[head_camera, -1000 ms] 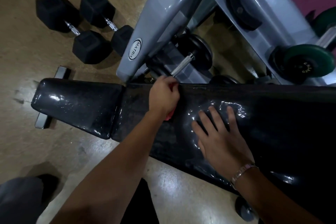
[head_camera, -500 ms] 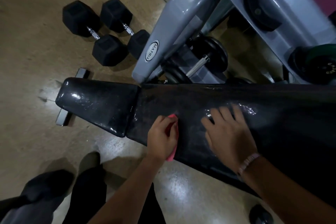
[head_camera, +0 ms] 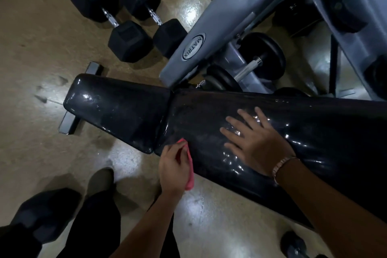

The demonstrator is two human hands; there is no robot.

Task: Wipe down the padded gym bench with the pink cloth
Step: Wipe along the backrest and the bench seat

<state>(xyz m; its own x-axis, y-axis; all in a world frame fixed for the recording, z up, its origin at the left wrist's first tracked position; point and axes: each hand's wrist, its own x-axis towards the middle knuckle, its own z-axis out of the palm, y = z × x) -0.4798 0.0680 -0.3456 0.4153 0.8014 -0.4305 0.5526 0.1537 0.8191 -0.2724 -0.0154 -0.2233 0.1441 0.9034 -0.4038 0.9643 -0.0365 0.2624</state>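
Black padded bench (head_camera: pixel 209 123) runs left to right across the tan floor (head_camera: pixel 31 69). Left hand (head_camera: pixel 174 168) is closed around the pink cloth (head_camera: pixel 189 170), pressing it over the bench's near edge, just right of the seam between the 2 pads. Right hand (head_camera: pixel 254 141) lies flat on the long pad, fingers spread. Bare floor lies off the near edge; the far edge crowds a grey rack (head_camera: pixel 222 21) badged "MATRIX" (head_camera: pixel 193 46). 2 hex dumbbells (head_camera: pixel 129 14) rest beyond the seat end

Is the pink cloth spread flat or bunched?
Bunched: the cloth is gathered under the left hand, only a narrow edge showing.
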